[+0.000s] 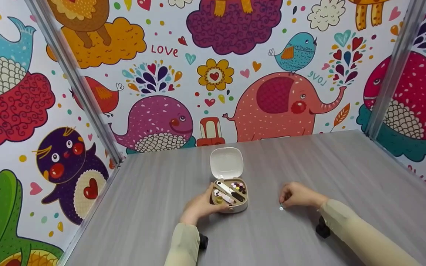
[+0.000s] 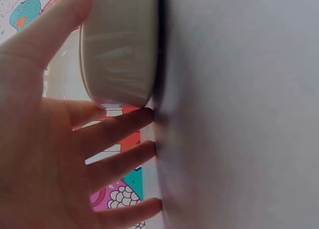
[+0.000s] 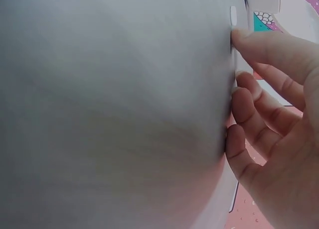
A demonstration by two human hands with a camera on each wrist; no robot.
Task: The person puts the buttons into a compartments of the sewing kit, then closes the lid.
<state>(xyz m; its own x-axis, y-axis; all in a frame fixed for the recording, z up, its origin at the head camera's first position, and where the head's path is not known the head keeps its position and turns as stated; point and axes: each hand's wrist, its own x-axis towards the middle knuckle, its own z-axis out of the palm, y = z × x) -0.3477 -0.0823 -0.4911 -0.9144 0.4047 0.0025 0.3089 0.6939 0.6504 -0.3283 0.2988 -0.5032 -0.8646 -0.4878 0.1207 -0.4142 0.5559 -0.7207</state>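
A small beige sewing kit box [image 1: 239, 207] stands open mid-table, its lid [image 1: 226, 162] upright; inside lie thread spools and small tools. My left hand [image 1: 200, 205] holds the box's left side. In the left wrist view the box [image 2: 117, 50] sits between the thumb and the index finger [image 2: 124, 122], and the fingertips touch the table. My right hand [image 1: 298, 195] rests on its fingertips to the right of the box. A tiny white disc [image 1: 281, 208] lies on the table beside it; in the right wrist view the disc [image 3: 233, 16] sits just by the index fingertip [image 3: 241, 37].
The grey table [image 1: 346, 177] is walled by cartoon-animal panels behind and on both sides, with metal posts [image 1: 76, 79] at the back corners. A black wrist strap mount [image 1: 323, 229] shows under the right sleeve.
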